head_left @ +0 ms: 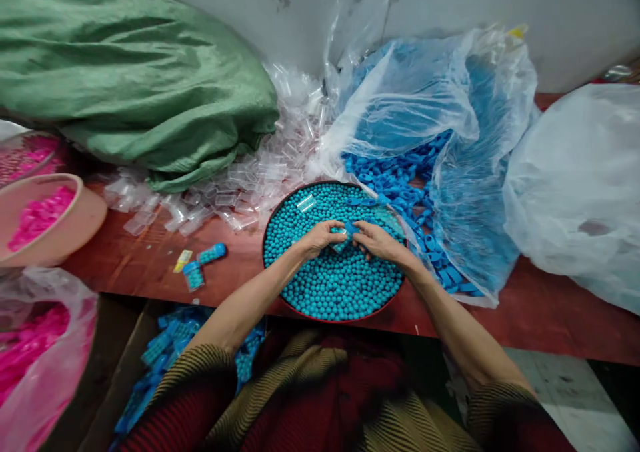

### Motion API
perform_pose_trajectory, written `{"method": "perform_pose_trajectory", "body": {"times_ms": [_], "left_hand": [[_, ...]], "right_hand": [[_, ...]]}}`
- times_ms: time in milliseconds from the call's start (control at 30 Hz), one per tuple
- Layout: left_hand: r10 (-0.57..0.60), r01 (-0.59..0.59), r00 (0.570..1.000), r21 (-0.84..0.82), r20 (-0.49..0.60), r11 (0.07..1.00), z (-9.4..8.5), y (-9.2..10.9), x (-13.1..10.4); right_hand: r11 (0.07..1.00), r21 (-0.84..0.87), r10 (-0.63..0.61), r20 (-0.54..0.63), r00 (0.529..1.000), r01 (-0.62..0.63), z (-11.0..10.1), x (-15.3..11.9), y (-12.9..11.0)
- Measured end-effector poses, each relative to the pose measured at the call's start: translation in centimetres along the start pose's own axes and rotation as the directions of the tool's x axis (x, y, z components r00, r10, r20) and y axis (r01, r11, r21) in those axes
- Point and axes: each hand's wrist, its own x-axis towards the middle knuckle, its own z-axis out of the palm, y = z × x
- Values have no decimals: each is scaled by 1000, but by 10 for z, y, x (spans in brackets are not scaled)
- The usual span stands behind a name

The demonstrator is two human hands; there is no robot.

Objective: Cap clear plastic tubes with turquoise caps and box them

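Both hands meet above a round red-rimmed tray full of small teal beads. My left hand is closed on a small clear plastic container, which looks to have teal beads in it. At the container's end, my right hand pinches a blue cap; whether it is fully seated I cannot tell. Another clear container lies on the beads toward the back of the tray. A blue plastic piece rests near the tray's back right.
Clear containers are heaped behind the tray, beside a green sack. Blue caps spill from a plastic bag. Two filled containers lie left on the red table. A pink basin holds pink pieces. Below sits a cardboard box.
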Motion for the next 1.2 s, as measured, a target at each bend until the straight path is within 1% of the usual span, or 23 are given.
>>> {"method": "perform_pose_trajectory", "body": {"times_ms": [133,200,267,367,467,567,633,700,733,767,800,867,933,967,1033,1133,1200], "left_hand": [[-35,34,999,-49,-9,998,-1,0,-14],[-4,3,999,-44,-31,999,-1,-2,-19],[66,-68,995,-17,-68,998,-2,-5,-22],[206,-195,969,93,-139,976,-1,-11,-24],[297,-255,937,224,-182,941,0,-15,-25],[308,-244,930,292,-200,925,1,-14,-29],[313,-221,918,341,-244,914,-2,-12,-32],[320,-203,904,374,-283,905,-6,-10,-36],[323,-205,901,373,-289,905,-8,-10,-38],[321,-211,903,354,-286,911,-10,-10,-39],[312,-220,910,320,-274,922,-11,-10,-40],[280,-228,929,223,-240,948,-10,-11,-42],[253,-227,941,134,-223,965,-7,-12,-43],[253,-233,942,111,-220,966,-4,-13,-43],[272,-252,938,116,-215,961,0,-14,-44],[293,-265,936,155,-196,952,5,-16,-46],[291,-269,938,137,-187,953,6,-17,-47]], "right_hand": [[998,24,-63,-50,997,64,7,-2,0],[996,34,-86,-56,995,88,9,-4,0],[992,2,-127,-48,991,127,11,-8,-1],[973,-128,-203,-81,976,192,16,-12,-3],[937,-270,-262,-117,958,223,20,-16,-9],[892,-387,-313,-151,938,235,23,-18,-12],[835,-513,-326,-168,930,200,23,-21,-12],[763,-628,-309,-149,939,152,22,-24,-10],[745,-652,-294,-136,946,138,21,-25,-9],[755,-641,-284,-132,950,136,19,-26,-8],[791,-596,-280,-146,949,142,18,-26,-9],[884,-432,-286,-202,937,177,19,-24,-11],[936,-263,-292,-217,931,233,23,-20,-15],[946,-201,-296,-205,933,256,26,-18,-16],[953,-132,-294,-185,938,273,34,-15,-17],[961,-99,-273,-214,938,257,42,-12,-16],[965,-90,-262,-237,935,248,45,-13,-16]]}}
